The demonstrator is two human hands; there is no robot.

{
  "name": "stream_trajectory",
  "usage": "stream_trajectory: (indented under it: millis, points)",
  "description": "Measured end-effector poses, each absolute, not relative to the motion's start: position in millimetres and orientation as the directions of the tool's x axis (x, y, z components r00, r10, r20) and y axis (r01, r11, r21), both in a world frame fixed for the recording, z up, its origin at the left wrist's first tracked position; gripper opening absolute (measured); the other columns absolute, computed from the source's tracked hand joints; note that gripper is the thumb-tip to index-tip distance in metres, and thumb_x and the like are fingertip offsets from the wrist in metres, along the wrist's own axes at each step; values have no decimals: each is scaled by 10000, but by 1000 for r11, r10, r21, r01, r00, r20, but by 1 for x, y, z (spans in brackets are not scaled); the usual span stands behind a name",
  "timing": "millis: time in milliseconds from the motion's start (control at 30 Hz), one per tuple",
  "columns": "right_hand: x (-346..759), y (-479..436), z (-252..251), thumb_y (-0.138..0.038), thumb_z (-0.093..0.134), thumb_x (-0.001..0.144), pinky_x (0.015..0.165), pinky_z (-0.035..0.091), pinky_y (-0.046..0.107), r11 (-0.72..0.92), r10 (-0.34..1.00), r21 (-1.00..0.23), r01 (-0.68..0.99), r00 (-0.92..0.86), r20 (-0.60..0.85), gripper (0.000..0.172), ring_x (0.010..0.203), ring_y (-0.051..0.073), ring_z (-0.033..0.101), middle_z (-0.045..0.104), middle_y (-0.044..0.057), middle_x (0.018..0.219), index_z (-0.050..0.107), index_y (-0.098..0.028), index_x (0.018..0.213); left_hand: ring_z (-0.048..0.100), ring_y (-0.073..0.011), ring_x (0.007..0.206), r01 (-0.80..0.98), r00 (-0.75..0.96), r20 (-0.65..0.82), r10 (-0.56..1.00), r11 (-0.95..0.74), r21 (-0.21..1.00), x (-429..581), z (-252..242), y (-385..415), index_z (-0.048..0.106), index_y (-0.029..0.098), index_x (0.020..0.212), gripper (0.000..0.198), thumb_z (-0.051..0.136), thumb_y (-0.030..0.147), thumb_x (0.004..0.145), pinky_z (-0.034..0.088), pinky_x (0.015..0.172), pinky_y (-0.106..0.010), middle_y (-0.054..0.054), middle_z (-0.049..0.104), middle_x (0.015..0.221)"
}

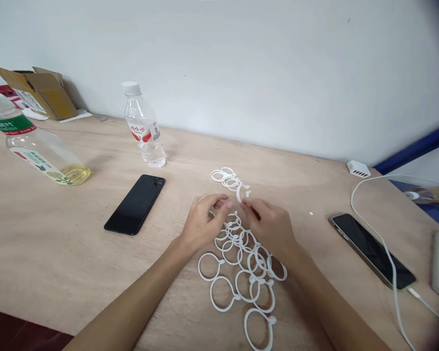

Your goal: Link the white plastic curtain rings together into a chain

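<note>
Both hands meet over the middle of a wooden table (76, 253). My left hand (205, 222) and my right hand (270, 226) pinch one white plastic ring (240, 194) between their fingertips. Under and in front of the hands lies a loose pile of several white rings (241, 278) with small clips. A smaller cluster of white rings (227, 178) lies just beyond the fingers.
A black phone (135, 204) lies left of the hands, a clear water bottle (144, 126) stands behind it. A tilted oil bottle (36, 148) and a cardboard box (40, 90) are far left. At right lie a second phone (373, 249) on a white cable (391, 263) and a white adapter (358, 169).
</note>
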State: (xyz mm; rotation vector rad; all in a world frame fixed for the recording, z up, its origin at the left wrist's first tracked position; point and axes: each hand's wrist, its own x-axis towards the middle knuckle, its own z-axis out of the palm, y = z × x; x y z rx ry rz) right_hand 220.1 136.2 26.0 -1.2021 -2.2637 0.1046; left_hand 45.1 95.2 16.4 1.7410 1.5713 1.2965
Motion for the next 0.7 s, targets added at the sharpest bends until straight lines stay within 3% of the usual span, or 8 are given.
stream_trajectory:
  millis: [133,233,300,367,500,600,700]
  points:
    - [219,112,26,-187,450,944,572,410,258,754,648,-274,597,-605,463,271,611,151,618,703,55,740,716,-214,899,608,-170,722,542,-37,430,902,-343,767,48,17,92,685,190,811,257,528,367,910,458,755,-309,-26,689,726]
    - [220,107,25,-225,507,938,596,445,248,745,663,-374,553,-553,504,193,642,137,611,690,56,798,700,-215,949,553,-146,622,556,-47,431,901,-335,761,50,18,90,624,187,667,366,436,323,951,436,691,-289,-4,612,602]
    - [222,108,25,-275,569,914,594,469,247,693,720,-504,515,-470,511,172,631,124,589,676,48,836,675,-218,1036,502,-132,564,571,-61,428,902,-320,756,50,19,90,552,189,590,406,417,311,953,417,670,-286,19,532,530]
    - [223,110,25,-307,610,887,576,488,248,621,783,-647,443,-398,479,259,613,114,571,664,35,861,638,-228,1131,449,-122,521,583,-58,421,905,-312,750,50,19,91,462,194,531,434,411,310,946,398,650,-286,36,455,486]
    - [222,111,29,-349,613,866,601,531,257,410,898,-876,253,-278,340,358,692,125,618,675,34,931,604,-240,1207,426,-118,516,556,-11,377,926,-307,772,49,19,92,387,197,517,441,393,316,941,385,639,-287,42,433,479]
    - [221,111,35,-381,618,852,614,540,261,291,937,-936,196,-258,237,288,717,139,628,693,48,917,683,-222,1082,405,-112,500,536,57,351,935,-325,779,48,19,92,382,192,506,465,388,334,949,379,635,-287,43,432,472]
    - [222,112,37,-402,646,823,561,517,249,221,953,-960,172,-249,175,234,656,137,610,690,42,807,719,-204,924,445,-122,527,554,92,348,933,-339,761,47,20,90,510,185,561,457,374,360,961,389,667,-300,27,505,514]
